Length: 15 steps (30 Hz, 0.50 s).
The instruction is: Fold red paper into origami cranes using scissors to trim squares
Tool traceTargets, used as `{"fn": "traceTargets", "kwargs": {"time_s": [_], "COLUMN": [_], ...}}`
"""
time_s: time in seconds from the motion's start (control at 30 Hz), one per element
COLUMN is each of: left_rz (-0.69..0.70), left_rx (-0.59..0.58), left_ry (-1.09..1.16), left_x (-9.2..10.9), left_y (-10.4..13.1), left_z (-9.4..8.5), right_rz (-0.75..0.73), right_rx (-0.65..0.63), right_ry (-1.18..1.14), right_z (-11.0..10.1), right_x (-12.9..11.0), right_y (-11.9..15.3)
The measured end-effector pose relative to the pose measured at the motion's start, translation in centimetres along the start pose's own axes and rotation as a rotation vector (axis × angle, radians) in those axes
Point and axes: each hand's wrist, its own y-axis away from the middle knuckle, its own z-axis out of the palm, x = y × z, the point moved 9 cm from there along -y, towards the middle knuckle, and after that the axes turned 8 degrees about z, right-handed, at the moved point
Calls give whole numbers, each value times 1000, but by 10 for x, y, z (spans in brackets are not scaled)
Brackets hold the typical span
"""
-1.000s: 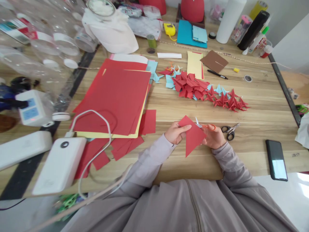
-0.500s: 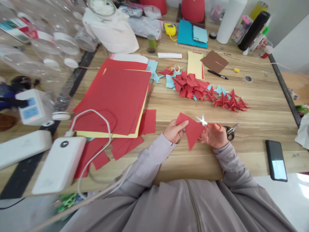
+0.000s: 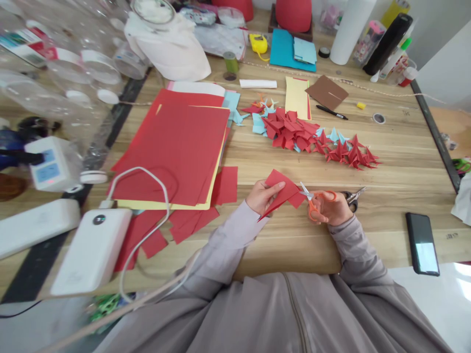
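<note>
Between thumb and fingers, my left hand [image 3: 262, 197] pinches a folded piece of red paper [image 3: 276, 192] above the table. My right hand [image 3: 333, 206] has its fingers in the handles of orange scissors [image 3: 312, 205]. The scissor blades point left and are at the paper's right corner; whether they are cutting into it I cannot tell. Just behind the right hand lies a second pair of scissors with black handles [image 3: 353, 200]. Folded red paper shapes [image 3: 292, 130] and red star-like pieces [image 3: 355, 152] are heaped beyond my hands.
Large red sheets [image 3: 176, 152] are stacked at left, with smaller red pieces [image 3: 193, 223] by them. A white power bank [image 3: 91, 250] with a cable lies nearer. At right is a phone [image 3: 422, 242]. Farther back are a black pen [image 3: 331, 112] and brown paper [image 3: 327, 92].
The red paper has been turned in my left hand, so its point no longer hangs down. The scissors have swung lower, and their orange handles show more fully.
</note>
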Motion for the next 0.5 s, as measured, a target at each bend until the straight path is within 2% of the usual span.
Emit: {"fn": "traceTargets", "kwargs": {"time_s": [0.13, 0.3, 0.5], "left_rz": [-50, -138, -143], "left_rx": [-13, -98, -92], "left_ry": [14, 9, 18], "left_x": [-5, -18, -19], "left_y": [1, 6, 5], "left_z": [0, 6, 1], "right_rz": [55, 111, 132], "right_rx": [42, 30, -60], "right_ry": [-2, -14, -99], "right_z": [-5, -7, -2], "right_x": [3, 7, 8], "right_y": [-2, -2, -1]}}
